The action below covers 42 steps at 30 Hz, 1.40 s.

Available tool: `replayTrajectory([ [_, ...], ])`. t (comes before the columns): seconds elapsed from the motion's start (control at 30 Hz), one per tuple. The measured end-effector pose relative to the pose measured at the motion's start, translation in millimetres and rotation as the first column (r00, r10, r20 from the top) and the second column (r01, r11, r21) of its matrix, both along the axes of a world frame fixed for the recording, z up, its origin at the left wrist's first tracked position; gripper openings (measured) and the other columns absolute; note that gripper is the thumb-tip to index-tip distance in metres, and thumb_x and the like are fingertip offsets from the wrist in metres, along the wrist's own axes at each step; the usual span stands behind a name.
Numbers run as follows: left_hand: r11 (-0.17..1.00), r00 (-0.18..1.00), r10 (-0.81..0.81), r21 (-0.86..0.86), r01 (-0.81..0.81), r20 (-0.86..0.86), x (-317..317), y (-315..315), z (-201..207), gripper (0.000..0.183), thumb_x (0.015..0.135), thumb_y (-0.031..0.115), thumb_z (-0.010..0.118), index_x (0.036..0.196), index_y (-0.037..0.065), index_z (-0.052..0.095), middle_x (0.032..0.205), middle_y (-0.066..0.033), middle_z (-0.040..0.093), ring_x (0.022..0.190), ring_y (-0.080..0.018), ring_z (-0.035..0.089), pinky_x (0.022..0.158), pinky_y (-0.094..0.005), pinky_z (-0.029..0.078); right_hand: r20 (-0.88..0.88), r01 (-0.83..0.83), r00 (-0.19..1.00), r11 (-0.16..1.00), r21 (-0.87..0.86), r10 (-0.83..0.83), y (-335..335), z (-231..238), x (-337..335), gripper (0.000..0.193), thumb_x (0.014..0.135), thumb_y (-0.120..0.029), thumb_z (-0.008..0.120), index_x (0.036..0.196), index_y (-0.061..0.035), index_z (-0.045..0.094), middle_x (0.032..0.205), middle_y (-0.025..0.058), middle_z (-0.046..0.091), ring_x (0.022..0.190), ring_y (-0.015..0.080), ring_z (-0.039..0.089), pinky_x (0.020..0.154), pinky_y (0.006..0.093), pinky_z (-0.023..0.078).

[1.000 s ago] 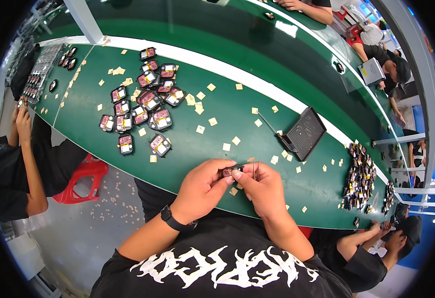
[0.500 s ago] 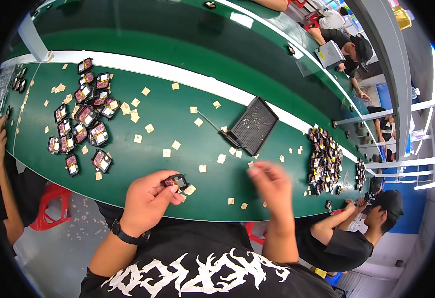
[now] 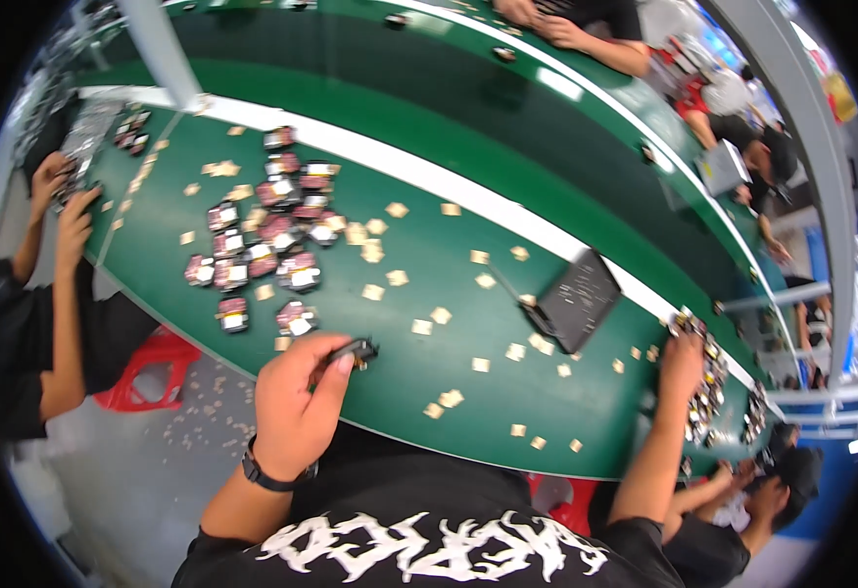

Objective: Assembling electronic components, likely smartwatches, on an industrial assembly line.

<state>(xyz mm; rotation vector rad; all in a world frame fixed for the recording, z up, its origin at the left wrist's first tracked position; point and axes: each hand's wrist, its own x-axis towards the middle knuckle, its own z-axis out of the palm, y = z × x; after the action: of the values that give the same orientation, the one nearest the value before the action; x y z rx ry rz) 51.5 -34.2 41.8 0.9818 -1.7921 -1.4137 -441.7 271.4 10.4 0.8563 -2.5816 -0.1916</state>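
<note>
Between the thumb and fingers of my left hand (image 3: 297, 397) is a small black plastic device housing (image 3: 358, 350), tilted so that its dark edge shows. My arm stretches far to the right, where my right hand (image 3: 682, 367) touches the near side of a dense pile of similar black housings (image 3: 711, 382). Its fingertips are blurred and partly hidden among them, so a grip cannot be made out. Beyond my left hand lies a loose group of housings (image 3: 277, 232) with pinkish-red and white insides facing up.
Small cream squares (image 3: 481, 365) are scattered over the green table (image 3: 429, 392). A black perforated tray (image 3: 578, 299) rests near the white strip, a thin rod beside it. Co-workers sit left and right, and others across. A grey post (image 3: 165, 54) rises at the far left.
My right hand has moved from the table's middle to the right-hand pile. The housing in my left hand has tipped edge-on. The whole view has shifted leftward.
</note>
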Motion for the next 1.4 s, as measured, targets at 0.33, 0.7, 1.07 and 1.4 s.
replayTrajectory([
  [0.33,0.888,0.902,0.364,-0.378,-0.261,0.232,26,-74,-11,0.022,0.093,0.0,0.067,0.115,-0.004,0.066,0.111,-0.0122,0.062,0.077,-0.0159,0.064,0.067,-0.0277,0.053,0.133,-0.285,0.937,0.927,-0.243,0.323,-7,23,42,0.019,0.084,-0.004,0.072,0.101,0.003,0.066,0.098,0.0178,0.062,0.089,0.04,0.062,0.079,0.0459,0.051],
  [0.7,0.66,0.734,0.57,-0.738,-0.141,0.37,0,-62,3,0.03,0.096,0.014,0.068,0.122,0.001,0.065,0.121,-0.0164,0.063,0.097,-0.0339,0.069,0.076,-0.0383,0.057,0.105,-0.579,0.72,0.678,-0.453,0.686,-66,60,188,0.026,0.068,0.002,0.078,0.09,-0.0064,0.069,0.083,0.0085,0.064,0.07,0.0277,0.065,0.058,0.0387,0.051],
  [1.07,0.378,0.813,-0.057,0.741,0.555,-0.58,-46,29,-23,0.05,0.104,0.015,0.055,0.151,0.003,0.042,0.142,-0.0198,0.058,0.114,-0.0218,0.066,0.091,-0.0314,0.055,0.458,-0.495,0.287,0.54,-0.681,0.841,-149,53,286,0.025,0.079,-0.007,0.081,0.102,-0.0048,0.072,0.088,0.0065,0.066,0.068,0.0208,0.064,0.057,0.0325,0.051],
  [1.4,0.784,0.903,-0.26,0.471,0.405,-0.343,-43,36,-32,0.048,0.101,0.002,0.058,0.148,0.002,0.045,0.119,-0.0111,0.07,0.088,-0.0066,0.058,0.075,-0.0237,0.051,0.849,0.259,0.068,0.813,-0.522,0.524,-141,43,291,0.028,0.101,-0.018,0.068,0.08,-0.0002,0.063,0.063,-0.0079,0.049,0.059,0.0023,0.037,0.05,0.0237,0.03],
])
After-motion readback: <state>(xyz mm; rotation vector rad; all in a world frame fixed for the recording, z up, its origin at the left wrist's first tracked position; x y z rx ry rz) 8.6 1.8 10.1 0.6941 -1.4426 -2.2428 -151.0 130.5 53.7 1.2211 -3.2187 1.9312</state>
